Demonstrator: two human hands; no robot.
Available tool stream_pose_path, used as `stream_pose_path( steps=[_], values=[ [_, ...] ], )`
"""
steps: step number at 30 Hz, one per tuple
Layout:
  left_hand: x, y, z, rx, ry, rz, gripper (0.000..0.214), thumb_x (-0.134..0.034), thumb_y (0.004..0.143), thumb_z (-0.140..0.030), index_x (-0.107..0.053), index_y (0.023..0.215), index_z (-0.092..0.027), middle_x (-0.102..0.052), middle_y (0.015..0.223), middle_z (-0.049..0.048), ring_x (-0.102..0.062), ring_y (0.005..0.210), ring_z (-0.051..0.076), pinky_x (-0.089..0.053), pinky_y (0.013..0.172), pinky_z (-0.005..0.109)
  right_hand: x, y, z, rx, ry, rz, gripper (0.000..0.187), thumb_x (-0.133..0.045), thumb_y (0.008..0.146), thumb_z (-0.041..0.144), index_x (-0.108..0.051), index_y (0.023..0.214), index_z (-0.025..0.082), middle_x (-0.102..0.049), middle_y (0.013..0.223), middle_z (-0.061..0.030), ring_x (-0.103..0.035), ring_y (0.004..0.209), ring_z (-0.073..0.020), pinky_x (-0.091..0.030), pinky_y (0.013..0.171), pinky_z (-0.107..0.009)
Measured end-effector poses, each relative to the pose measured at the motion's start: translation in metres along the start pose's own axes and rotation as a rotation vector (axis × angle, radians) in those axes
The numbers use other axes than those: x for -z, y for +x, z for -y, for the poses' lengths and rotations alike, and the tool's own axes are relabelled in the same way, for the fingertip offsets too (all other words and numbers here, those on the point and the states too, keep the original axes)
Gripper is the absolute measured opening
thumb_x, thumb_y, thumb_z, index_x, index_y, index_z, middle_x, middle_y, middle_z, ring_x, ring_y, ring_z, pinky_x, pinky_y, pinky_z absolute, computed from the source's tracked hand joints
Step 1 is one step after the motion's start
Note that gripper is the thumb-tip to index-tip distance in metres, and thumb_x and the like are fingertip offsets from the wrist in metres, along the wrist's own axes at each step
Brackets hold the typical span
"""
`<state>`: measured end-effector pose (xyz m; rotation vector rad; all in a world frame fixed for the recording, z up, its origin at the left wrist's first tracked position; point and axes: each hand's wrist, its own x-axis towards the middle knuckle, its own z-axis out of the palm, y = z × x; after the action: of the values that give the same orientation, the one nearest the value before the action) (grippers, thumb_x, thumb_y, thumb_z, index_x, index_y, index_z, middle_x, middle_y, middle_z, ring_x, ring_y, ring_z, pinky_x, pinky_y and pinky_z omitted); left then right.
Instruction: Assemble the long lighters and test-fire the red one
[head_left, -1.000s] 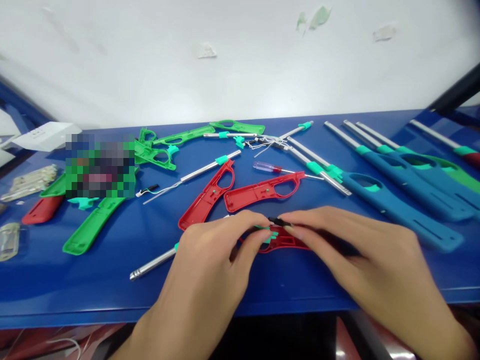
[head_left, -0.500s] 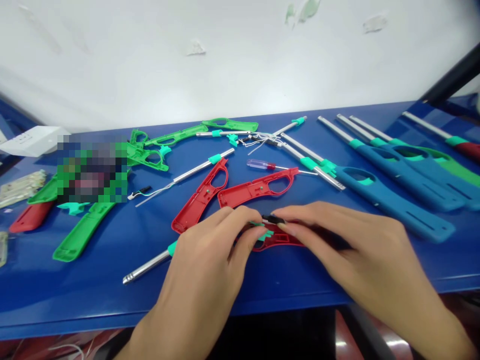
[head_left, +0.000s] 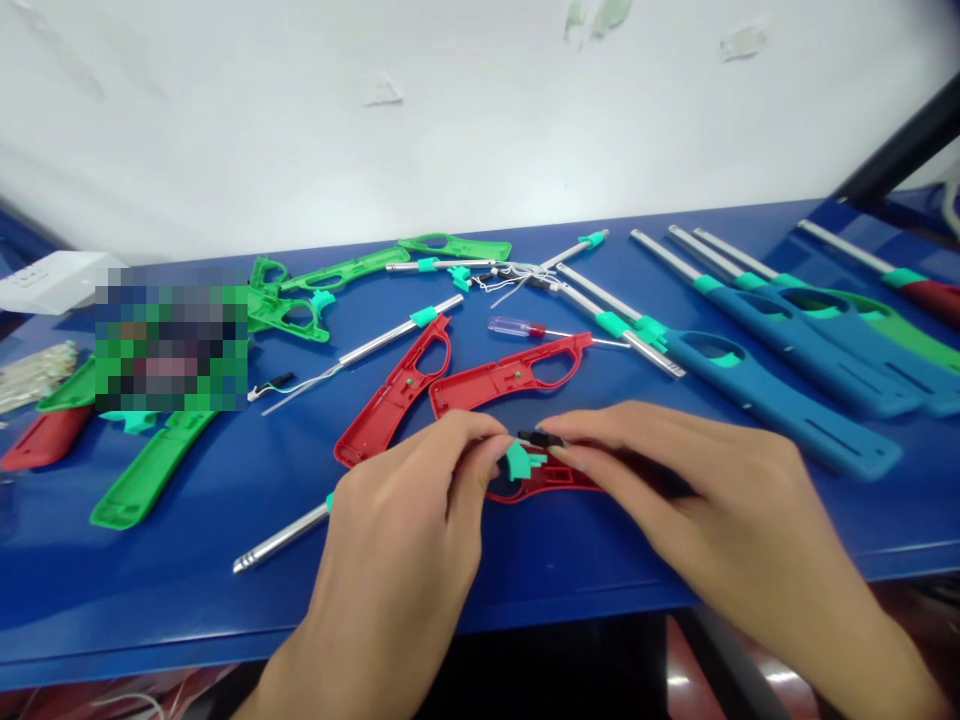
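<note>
My left hand (head_left: pixel 409 520) is closed in a pinch at the edge of a small teal trigger (head_left: pixel 519 461). Between the thumb and fingers of my right hand (head_left: pixel 705 490) is a black igniter piece (head_left: pixel 541 438), its left end close against the trigger. Below both lies a red lighter handle half (head_left: pixel 551 483), partly hidden by my hands. A metal lighter tube (head_left: pixel 281 538) with a teal collar sticks out to the left from behind my left hand. Two more red handle halves, one upright-slanted (head_left: pixel 386 405) and one lying across (head_left: pixel 510 376), rest just beyond my fingers.
Blue-handled lighters (head_left: pixel 780 405) lie at the right. A screwdriver (head_left: pixel 517 327) and loose metal tubes with wires (head_left: pixel 401 330) spread across the blue table (head_left: pixel 150 590). Green handle halves (head_left: pixel 139 480) and a white box (head_left: pixel 60 280) sit at the left. A white wall closes the back.
My left hand has shifted slightly left, leaving more of the teal trigger in sight. My right hand keeps its pinch on the igniter. The view has moved slightly.
</note>
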<state>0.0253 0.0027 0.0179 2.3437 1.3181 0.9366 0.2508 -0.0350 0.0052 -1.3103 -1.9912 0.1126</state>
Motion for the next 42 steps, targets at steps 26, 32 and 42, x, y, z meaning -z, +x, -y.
stream_pose_path(
  steps=[26, 32, 42],
  values=[
    [-0.004, -0.005, 0.003, -0.115, -0.031, 0.026, 0.018, -0.074, 0.109, -0.01, -0.084, 0.109, -0.025, -0.082, 0.098, -0.0045, -0.077, 0.08, 0.013, -0.055, 0.071, 0.026, 0.0, -0.001, 0.001, -0.023, 0.006, 0.008, 0.022, -0.065, 0.117, 0.019, -0.084, 0.123, 0.028, -0.094, 0.115, 0.0029, -0.091, 0.095, -0.0177, -0.072, 0.094, -0.025],
    [-0.001, -0.007, 0.004, -0.105, -0.058, 0.051, 0.023, -0.069, 0.111, -0.007, -0.084, 0.111, -0.024, -0.081, 0.101, -0.004, -0.078, 0.082, 0.011, -0.057, 0.078, 0.025, 0.0, -0.001, 0.001, -0.014, 0.007, 0.012, 0.02, -0.067, 0.116, 0.018, -0.083, 0.121, 0.027, -0.094, 0.114, 0.0031, -0.091, 0.095, -0.0171, -0.072, 0.093, -0.024],
    [-0.004, -0.012, 0.012, -0.253, 0.107, -0.02, 0.042, -0.057, 0.107, 0.007, -0.081, 0.123, -0.023, -0.08, 0.119, 0.0021, -0.079, 0.083, 0.011, -0.053, 0.066, 0.024, 0.0, 0.0, 0.001, -0.003, 0.007, 0.019, 0.021, -0.067, 0.116, 0.015, -0.083, 0.122, 0.026, -0.093, 0.114, 0.0037, -0.09, 0.095, -0.0142, -0.069, 0.09, -0.02]
  ],
)
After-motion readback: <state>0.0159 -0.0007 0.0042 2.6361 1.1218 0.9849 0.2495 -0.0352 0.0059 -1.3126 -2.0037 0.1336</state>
